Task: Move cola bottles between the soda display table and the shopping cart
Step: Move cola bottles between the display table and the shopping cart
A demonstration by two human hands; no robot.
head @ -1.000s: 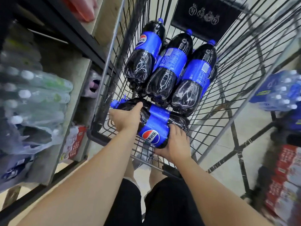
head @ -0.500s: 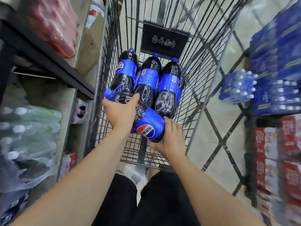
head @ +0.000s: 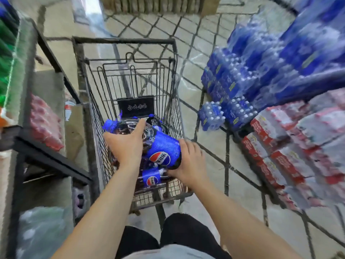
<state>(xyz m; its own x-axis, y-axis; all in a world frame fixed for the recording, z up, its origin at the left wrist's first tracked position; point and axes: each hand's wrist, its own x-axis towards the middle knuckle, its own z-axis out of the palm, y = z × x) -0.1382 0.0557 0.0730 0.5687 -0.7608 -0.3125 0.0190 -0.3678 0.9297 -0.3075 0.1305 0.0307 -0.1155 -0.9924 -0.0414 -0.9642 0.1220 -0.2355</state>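
A large cola bottle (head: 162,149) with a blue label and blue cap lies sideways above the black wire shopping cart (head: 82,75). My left hand (head: 126,144) grips its neck end from above. My right hand (head: 187,165) holds its base end from the right. Below it, inside the cart, another cola bottle (head: 153,179) shows its blue label, and the dark top of a third (head: 158,124) peeks out behind. The rest of the cart's load is hidden by my hands and the held bottle.
A black-framed shelf (head: 48,157) with red packs and clear bottles stands close on the left. Blue shrink-wrapped water packs (head: 240,94) and red-and-white cartons (head: 280,152) are stacked on the right. Tiled floor lies beyond the cart.
The held bottle has risen from the cart's bottom while both hands kept their grip. The view has pulled back and up, so the whole cart now shows.
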